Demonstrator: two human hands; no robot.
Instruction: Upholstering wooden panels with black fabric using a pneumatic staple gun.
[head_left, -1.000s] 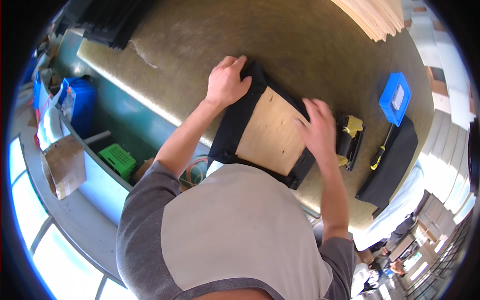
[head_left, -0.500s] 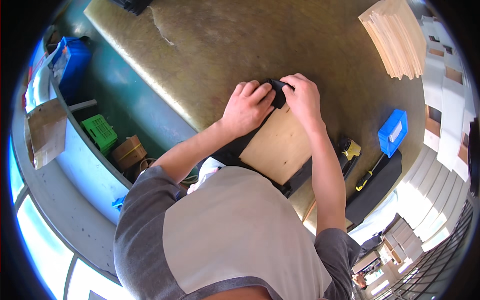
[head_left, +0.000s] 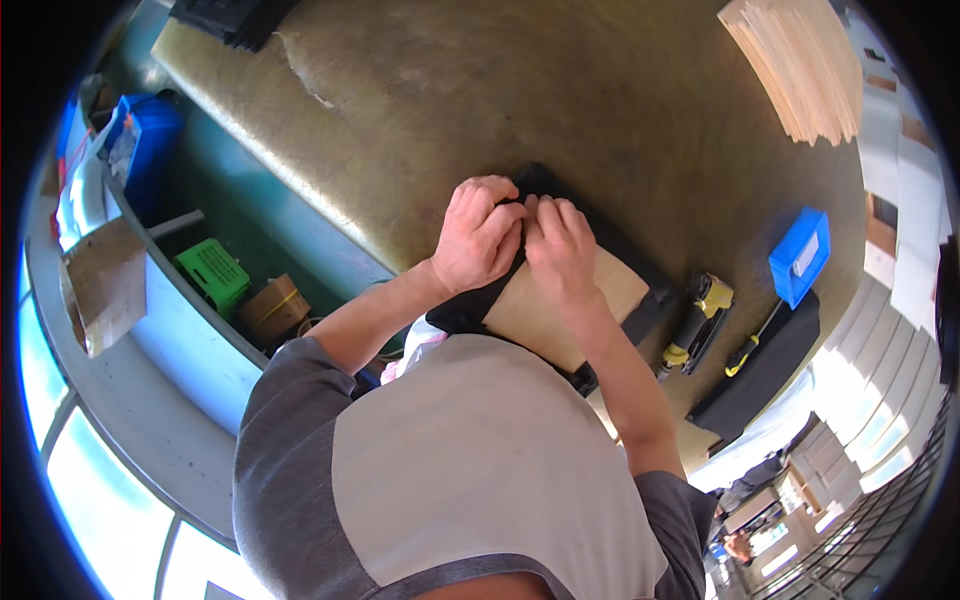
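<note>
In front of me a light plywood panel lies on the table, bordered by black fabric along its edges. At the far left edge of the panel, my left hand has its fingers curled and closed on the fabric. Right beside it, my right hand pinches the same fabric, its fingertips almost touching the left ones. The fingertips partly hide the gripped fold. My right forearm covers part of the panel. A yellow and black staple gun lies to the right of the panel.
Farther right are a blue bin, a yellow-handled screwdriver and a dark fabric piece. Thin wooden sheets are stacked at the far right. Black material sits far left. Below the table's left edge are a green crate and a cardboard box.
My right hand has moved left and nearer to me, closer to the left hand. The fabric's far right border now shows uncovered. The whole staple gun has come into sight beside my forearm.
</note>
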